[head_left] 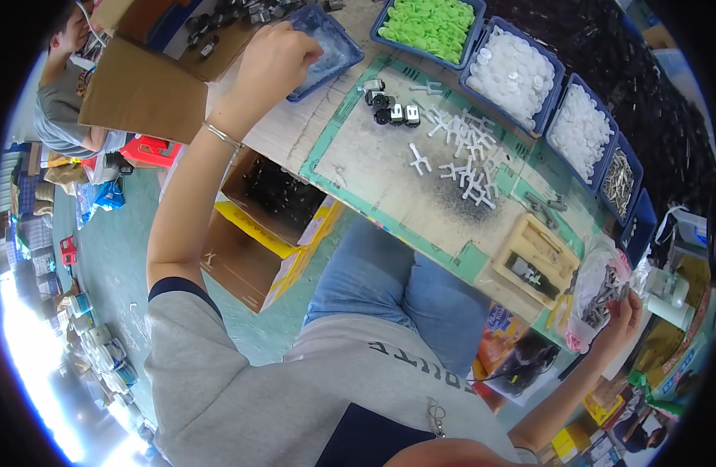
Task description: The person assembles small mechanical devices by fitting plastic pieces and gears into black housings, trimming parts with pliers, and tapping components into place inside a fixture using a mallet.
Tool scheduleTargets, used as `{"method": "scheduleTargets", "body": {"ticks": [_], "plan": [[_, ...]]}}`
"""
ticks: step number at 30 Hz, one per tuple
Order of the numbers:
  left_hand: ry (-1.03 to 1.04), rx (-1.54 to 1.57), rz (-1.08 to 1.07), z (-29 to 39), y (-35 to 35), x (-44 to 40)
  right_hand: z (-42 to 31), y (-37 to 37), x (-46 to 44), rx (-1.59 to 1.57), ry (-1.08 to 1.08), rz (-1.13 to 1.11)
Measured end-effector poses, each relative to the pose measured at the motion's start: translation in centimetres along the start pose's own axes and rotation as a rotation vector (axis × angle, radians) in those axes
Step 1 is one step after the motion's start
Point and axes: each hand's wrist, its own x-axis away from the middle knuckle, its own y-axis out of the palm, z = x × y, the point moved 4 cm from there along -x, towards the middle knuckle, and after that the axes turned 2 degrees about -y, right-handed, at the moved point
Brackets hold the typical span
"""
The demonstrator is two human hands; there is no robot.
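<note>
My left hand (276,58) hovers over the near part of a blue tray (327,50) at the table's far left; its fingers are curled together, and what they hold, if anything, is hidden. My right hand (624,321) is at a plastic bag (595,292) of grey metal parts, its fingers closed at the bag's right edge on something too small to name. Left of the bag lies a cream mould block (535,257) with a dark piece (533,276) in it. White forked plastic parts (468,136) are scattered mid-table, beside several black parts (393,113).
Blue bins of green pieces (428,27), white pieces (512,74) and metal pins (619,183) line the far edge. An open cardboard box (140,93) stands at the left, another box (256,233) below the table. A person (62,109) is at the far left.
</note>
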Motion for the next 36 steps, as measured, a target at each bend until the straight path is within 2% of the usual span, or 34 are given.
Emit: {"method": "scheduleTargets", "body": {"ticks": [7, 10, 12, 13, 15, 17, 19, 25, 30, 36], "plan": [[0.006, 0.016, 0.045, 0.7, -1.4, -0.1, 1.1, -0.7, 0.2, -0.206, -0.040, 0.028], [-0.020, 0.078, 0.060, 1.6, -3.9, -0.4, 0.9, -1.2, 0.2, -0.170, -0.051, 0.077], [-0.207, 0.463, 0.057, 2.5, -4.9, -0.5, -0.3, -0.2, 0.5, -0.212, -0.033, 0.079], [-0.198, 0.468, 0.054, 3.6, -5.4, -0.4, -0.8, 0.5, 0.7, -0.254, -0.021, 0.078], [-0.423, 0.957, -0.004, 5.4, -5.3, 0.0, -1.9, 2.4, 1.4, -0.204, -0.026, 0.052], [-0.397, 1.092, 0.002, 8.1, -5.5, 0.2, -3.4, 5.1, 2.5, 0.010, -0.072, -0.022], [-0.435, 1.295, -0.003, 10.7, -5.1, 0.5, -4.6, 7.5, 3.6, -0.080, -0.175, -0.228], [-0.502, 1.582, -0.106, 18.9, -3.9, 1.5, -8.7, 14.4, 6.7, -0.310, -0.151, -0.465], [-0.550, 1.872, -0.229, 23.8, -2.2, 1.9, -9.3, 15.5, 8.2, -0.457, -0.083, -0.491], [-0.523, 1.865, -0.345, 26.9, -1.3, 1.4, -8.4, 14.4, 8.4, -0.557, -0.015, -0.465]]}}
